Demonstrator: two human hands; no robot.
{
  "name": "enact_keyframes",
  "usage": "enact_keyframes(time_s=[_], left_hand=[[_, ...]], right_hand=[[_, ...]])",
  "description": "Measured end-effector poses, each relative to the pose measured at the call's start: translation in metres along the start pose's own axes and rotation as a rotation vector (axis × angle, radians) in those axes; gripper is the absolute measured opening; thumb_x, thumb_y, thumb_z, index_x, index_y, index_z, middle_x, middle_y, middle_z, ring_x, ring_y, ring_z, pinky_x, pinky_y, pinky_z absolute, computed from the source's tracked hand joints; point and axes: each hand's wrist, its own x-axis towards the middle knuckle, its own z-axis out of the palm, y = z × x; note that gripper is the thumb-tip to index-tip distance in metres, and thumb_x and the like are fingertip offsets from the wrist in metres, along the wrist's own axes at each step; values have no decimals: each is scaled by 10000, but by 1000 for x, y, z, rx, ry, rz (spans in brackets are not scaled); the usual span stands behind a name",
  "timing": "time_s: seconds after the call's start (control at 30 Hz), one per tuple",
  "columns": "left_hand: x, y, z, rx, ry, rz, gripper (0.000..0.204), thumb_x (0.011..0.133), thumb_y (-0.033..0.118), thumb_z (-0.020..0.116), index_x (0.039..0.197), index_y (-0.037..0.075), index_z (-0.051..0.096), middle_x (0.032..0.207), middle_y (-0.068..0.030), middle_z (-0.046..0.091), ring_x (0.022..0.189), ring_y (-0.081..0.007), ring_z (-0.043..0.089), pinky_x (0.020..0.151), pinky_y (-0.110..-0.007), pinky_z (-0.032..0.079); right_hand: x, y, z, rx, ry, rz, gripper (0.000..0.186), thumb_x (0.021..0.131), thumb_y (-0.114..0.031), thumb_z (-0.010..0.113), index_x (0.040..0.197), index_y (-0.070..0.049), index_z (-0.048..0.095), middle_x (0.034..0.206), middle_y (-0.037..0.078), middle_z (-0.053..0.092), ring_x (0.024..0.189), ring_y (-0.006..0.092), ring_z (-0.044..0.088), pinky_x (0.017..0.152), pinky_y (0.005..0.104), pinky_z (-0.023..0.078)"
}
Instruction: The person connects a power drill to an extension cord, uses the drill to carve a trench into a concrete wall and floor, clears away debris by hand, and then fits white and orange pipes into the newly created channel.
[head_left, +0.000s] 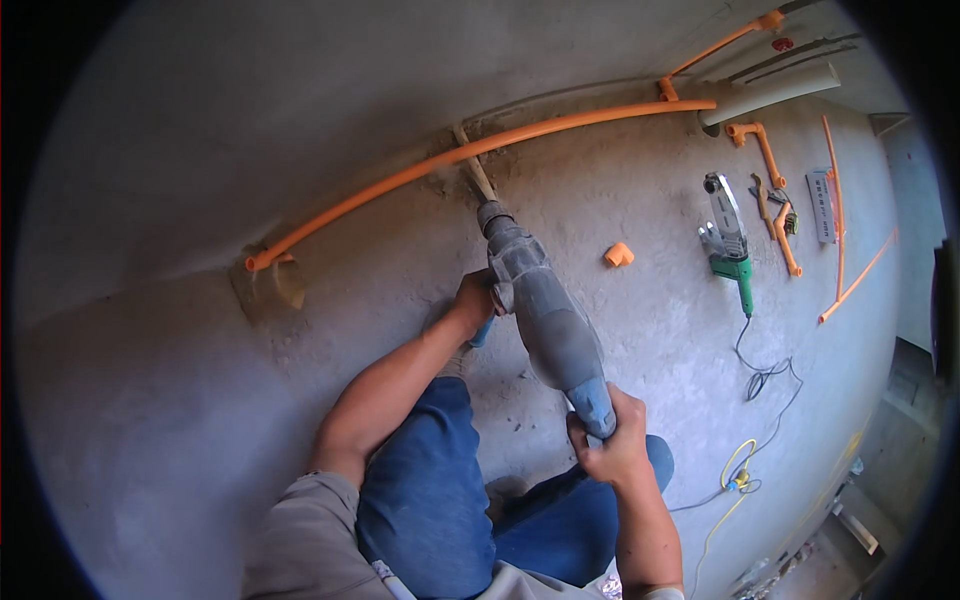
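Observation:
A large grey and blue rotary hammer [555,320] points away from me, its bit [481,180] reaching the foot of the wall. There the bit meets or passes by the long orange pipe [400,183]; which of the two I cannot tell. My left hand [474,304] is closed around the side handle near the front of the tool. At the back, my right hand [618,445] wraps the blue rear grip. Whether a finger presses the trigger is hidden.
An orange elbow fitting [619,255] lies on the concrete floor to the right. Beyond it rest a green-handled pipe welding iron [735,245] with its cord, jointed orange pipes [768,155] and a narrow box [822,207]. A grey pipe [770,92] slants at the wall. A yellow cable [741,470] lies nearer.

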Motion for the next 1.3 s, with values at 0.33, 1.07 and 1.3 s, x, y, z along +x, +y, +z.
enact_keyframes(time_s=[0.33, 1.07, 1.3], left_hand=[[17, 19, -23, -27, -88, -145, 283, 1005, 80, 413, 955, 17, 685, 705, -73, 630, 585, -144, 572, 555, -318, 461], [3, -10, -21, -98, -67, -161, 269, 1001, 94, 461, 924, 59, 716, 702, -35, 645, 562, -111, 532, 544, -302, 401], [7, -10, -46, -105, -213, -217, 263, 930, 155, 664, 1151, 20, 706, 1068, -72, 727, 955, -159, 680, 832, -327, 531]], right_hand=[[12, -25, 15, -30, 0, 44, 199, 671, 10, 708, 814, -8, 570, 712, 175, 649, 656, 357, 678, 630, 382, 527], [-12, -16, 25, -25, -40, 95, 257, 654, -25, 747, 830, -6, 561, 727, 210, 648, 696, 426, 679, 626, 421, 533], [-14, -21, 42, -21, -9, 63, 284, 648, -65, 763, 846, -8, 567, 733, 227, 639, 714, 461, 661, 632, 457, 531]])
